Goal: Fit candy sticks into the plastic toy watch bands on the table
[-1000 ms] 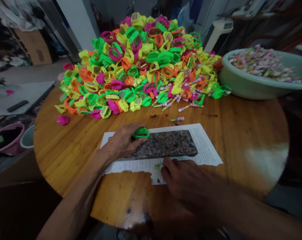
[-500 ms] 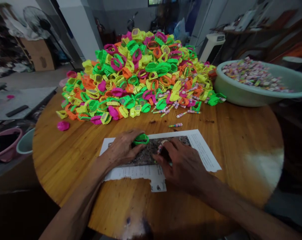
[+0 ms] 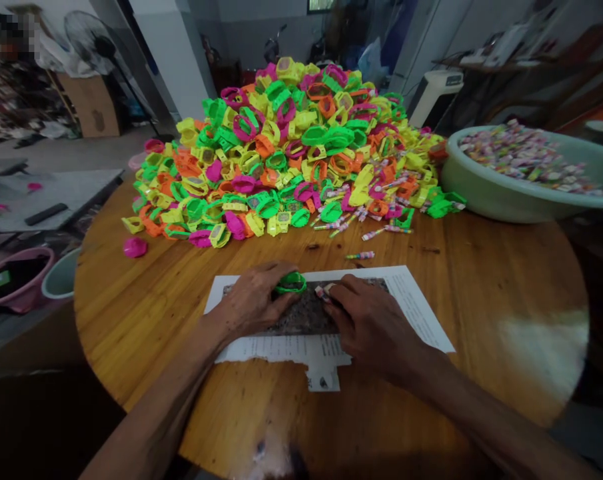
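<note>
My left hand [image 3: 254, 297] is closed around a green plastic toy watch [image 3: 292, 283], its looped strap facing right. Between the thumb and fingers of my right hand [image 3: 381, 327] is a small wrapped candy roll [image 3: 322, 292], its pale end pointing left toward the watch. A short gap separates the candy from the watch. Both hands rest over a dark, speckled rectangle [image 3: 308, 319] on a torn white printed sheet [image 3: 424, 313]. My right fingers partly hide the candy.
A large heap of neon toy watches [image 3: 281, 153] covers the back of the round wooden table [image 3: 146, 320]. Several candy rolls lie at its front, one loose roll [image 3: 361, 255] nearer me. A pale basin [image 3: 511, 197] of candies stands right, a pink piece [image 3: 135, 247] left.
The camera view has shifted slightly, so the scene sits further right. My right thumb has drawn in, and the candy roll now shows more clearly, pointing left. My left hand keeps the toy watch.
</note>
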{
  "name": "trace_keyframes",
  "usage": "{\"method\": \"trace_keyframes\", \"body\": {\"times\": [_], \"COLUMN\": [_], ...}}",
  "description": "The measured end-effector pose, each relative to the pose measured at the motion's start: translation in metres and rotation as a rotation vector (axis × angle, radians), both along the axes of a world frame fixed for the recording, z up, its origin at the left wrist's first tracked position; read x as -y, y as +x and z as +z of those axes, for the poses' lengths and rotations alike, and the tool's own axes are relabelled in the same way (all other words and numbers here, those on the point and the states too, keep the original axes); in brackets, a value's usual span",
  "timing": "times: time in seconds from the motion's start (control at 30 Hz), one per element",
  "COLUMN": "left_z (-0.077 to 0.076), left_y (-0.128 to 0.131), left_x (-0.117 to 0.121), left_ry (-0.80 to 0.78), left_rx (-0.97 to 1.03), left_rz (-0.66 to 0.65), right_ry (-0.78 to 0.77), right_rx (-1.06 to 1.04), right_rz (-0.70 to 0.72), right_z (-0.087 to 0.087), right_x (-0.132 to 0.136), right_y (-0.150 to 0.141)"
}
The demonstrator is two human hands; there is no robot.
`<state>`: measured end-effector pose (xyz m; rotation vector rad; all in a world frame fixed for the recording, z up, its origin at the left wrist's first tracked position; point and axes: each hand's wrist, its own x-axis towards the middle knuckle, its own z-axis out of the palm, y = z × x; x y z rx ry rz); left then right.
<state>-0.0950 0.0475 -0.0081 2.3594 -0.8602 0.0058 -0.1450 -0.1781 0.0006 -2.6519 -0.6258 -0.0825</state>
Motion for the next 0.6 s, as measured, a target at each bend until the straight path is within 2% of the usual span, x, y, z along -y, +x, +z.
{"method": "trace_keyframes", "body": {"times": [0.1, 0.3, 0.6], "left_z": [-0.001, 0.000, 0.002], "left_y": [0.000, -0.001, -0.002], "left_x": [0.000, 0.001, 0.001], "left_ry": [-0.009, -0.019, -0.036], "left_rx": [-0.004, -0.006, -0.024], "left_rz": [0.016, 0.005, 0.000], "right_ry": [0.053, 0.170, 0.196], "right_rx": [0.086, 0.165, 0.214], "right_rz": [0.066, 0.100, 0.190], "right_z": [-0.006, -0.013, -0.020], "right_x": [-0.001, -0.004, 0.001], "right_y": [0.005, 0.012, 0.015]}}
